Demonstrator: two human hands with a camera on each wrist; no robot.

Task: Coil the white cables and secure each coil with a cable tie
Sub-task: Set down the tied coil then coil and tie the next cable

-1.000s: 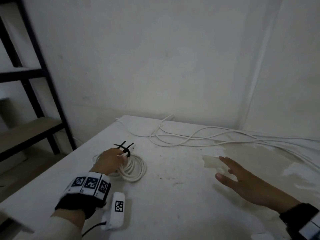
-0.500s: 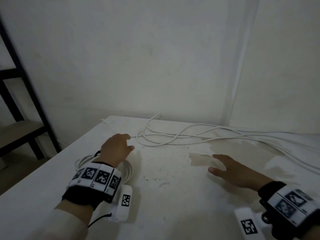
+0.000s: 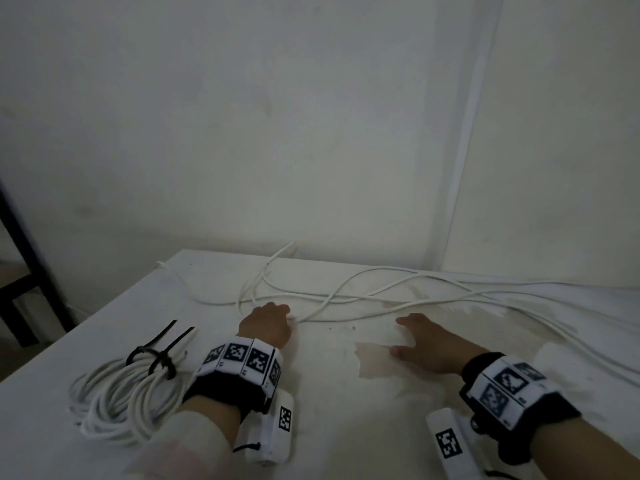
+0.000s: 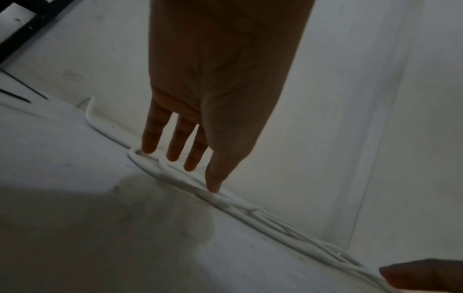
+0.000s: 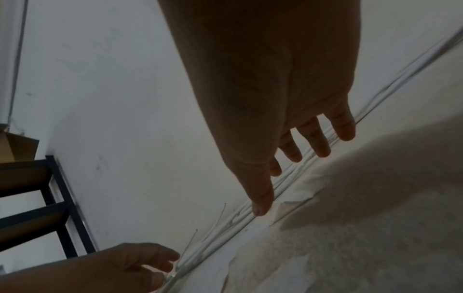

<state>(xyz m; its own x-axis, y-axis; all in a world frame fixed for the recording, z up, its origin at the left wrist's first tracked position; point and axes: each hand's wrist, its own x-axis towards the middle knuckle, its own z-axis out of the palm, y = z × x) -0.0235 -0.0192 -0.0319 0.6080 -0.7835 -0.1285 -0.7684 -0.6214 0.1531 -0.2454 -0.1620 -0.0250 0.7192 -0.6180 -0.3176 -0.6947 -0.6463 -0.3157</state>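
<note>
The left hand has left the tied coil, now behind its wrist, and reaches the loose cable, straight fingertips touching it. The right hand stays flat and spread beside it. No readable writing; wristbands carry square code markers.

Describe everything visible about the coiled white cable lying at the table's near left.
The coiled white cable is a thin, round, plastic-looking cord wound into several loose, roughly oval loops lying flat on the white table. At its far end two black cable ties cinch the loops together, their long uncut tails pointing away toward the wall. The loops spread wider toward the near edge. The left forearm hides part of its right side; whether the sleeve touches it cannot be told. Neither hand holds it.
</note>
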